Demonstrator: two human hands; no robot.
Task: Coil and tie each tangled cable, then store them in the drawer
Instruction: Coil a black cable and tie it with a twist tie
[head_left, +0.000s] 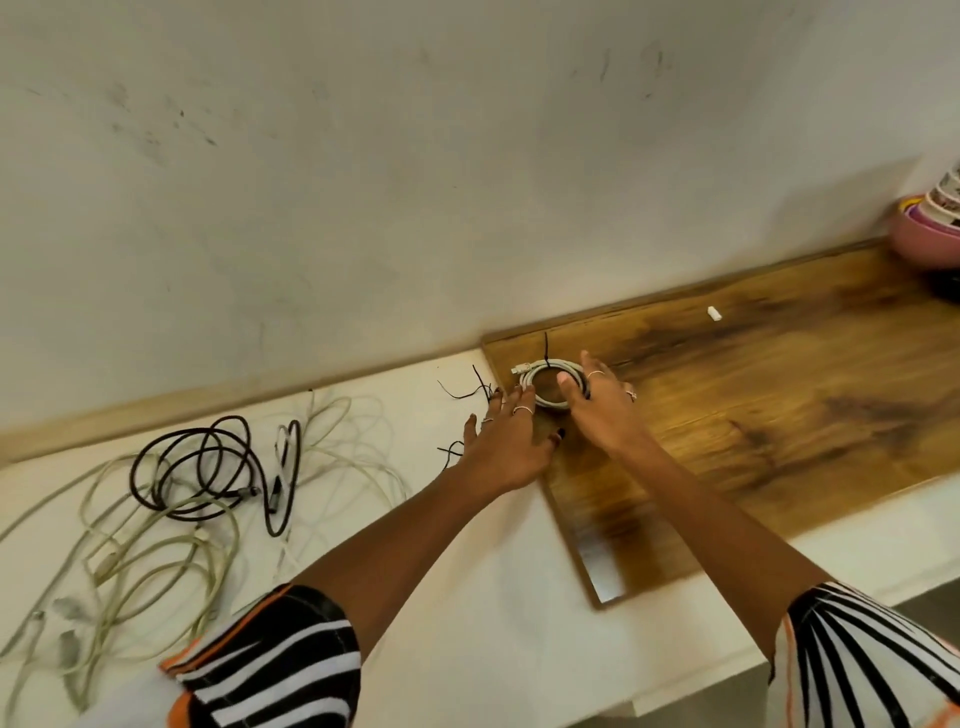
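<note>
The coiled grey cable (545, 383), tied at its twelve o'clock, lies flat on the wooden board (779, 395); the right hand (602, 402) rests spread-fingered on its three o'clock rim, nearer than the left hand (506, 431), spread flat at eight o'clock; neither pinches it.

both hands, left hand (506, 441) and right hand (602, 405), rest straight-fingered on a tied white cable coil (545, 382) near the wooden board's (779, 395) back-left corner; tangled cables (171, 493) lie on the counter's (467, 597) left side
</note>
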